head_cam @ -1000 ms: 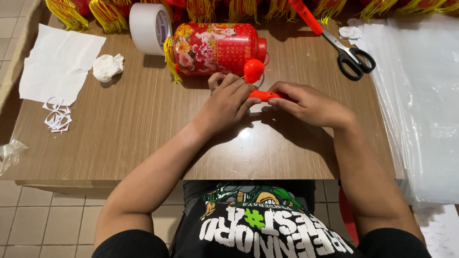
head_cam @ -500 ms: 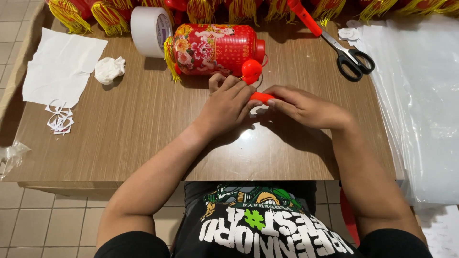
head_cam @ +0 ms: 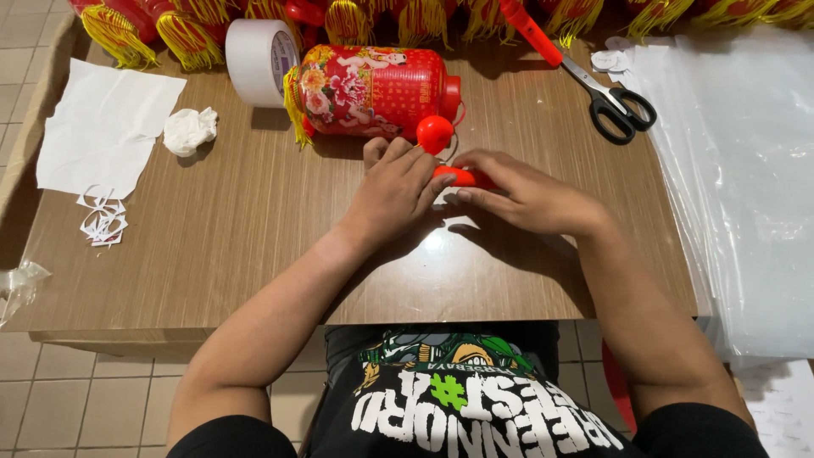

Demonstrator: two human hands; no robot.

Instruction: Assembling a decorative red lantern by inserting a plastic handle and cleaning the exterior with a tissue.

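Item: small orange-red plastic piece (head_cam: 458, 175), lying low over the wooden table (head_cam: 254, 246), just in front of the red lantern (head_cam: 373, 91).

Left hand (head_cam: 394, 191): resting knuckles-up just in front of the lantern, fingers curled and pressing together onto the near end of the orange-red piece. Right hand (head_cam: 526, 197): lying to the right of that same piece, fingertips pinching its other end; both hands are meeting on it.

Red ball (head_cam: 434, 133): sitting just in front of the lantern's right end cap, touching or nearly touching the left fingers.

Handling note, as a judgement: the piece is small and slick-looking, so both pinches are best kept close to its ends, wrists bearing on the table, the ball and its thin cord kept from tangling under the fingers.

Other stock, relative to the lantern: white tape roll (head_cam: 259, 51) just left; crumpled white wad (head_cam: 189, 130) and white paper sheet (head_cam: 106, 127) further left; scissors (head_cam: 598, 85) well to the right; clear plastic sheeting (head_cam: 746, 187) beyond them; tasselled red lanterns (head_cam: 186, 30) behind, cropping at the top edge.

Not determinable: the piece's full shape, mostly covered by fingers; whether the cord is joining ball to lantern.
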